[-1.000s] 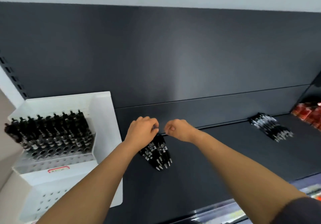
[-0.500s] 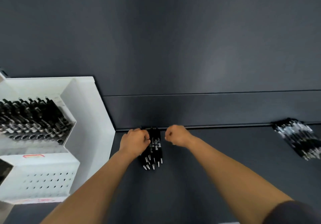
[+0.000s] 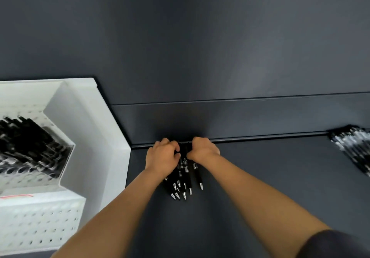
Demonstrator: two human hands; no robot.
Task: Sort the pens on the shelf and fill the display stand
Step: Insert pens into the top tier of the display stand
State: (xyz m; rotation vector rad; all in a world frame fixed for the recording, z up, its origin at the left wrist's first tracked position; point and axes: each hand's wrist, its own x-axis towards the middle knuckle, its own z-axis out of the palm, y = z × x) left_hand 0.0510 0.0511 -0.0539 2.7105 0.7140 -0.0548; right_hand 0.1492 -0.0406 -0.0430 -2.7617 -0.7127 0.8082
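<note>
At the shelf (image 3: 260, 177) back, left hand (image 3: 162, 157) and right hand (image 3: 204, 150) grip about seven pens (image 3: 186, 177).

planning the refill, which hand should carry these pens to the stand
Left. The left hand and right hand both curl on the pens, but the stand sits left, so the right would likely cross over.

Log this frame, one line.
left hand: grips black pens | right hand: grips black pens | pens lie on shelf | display stand: partly filled
</note>
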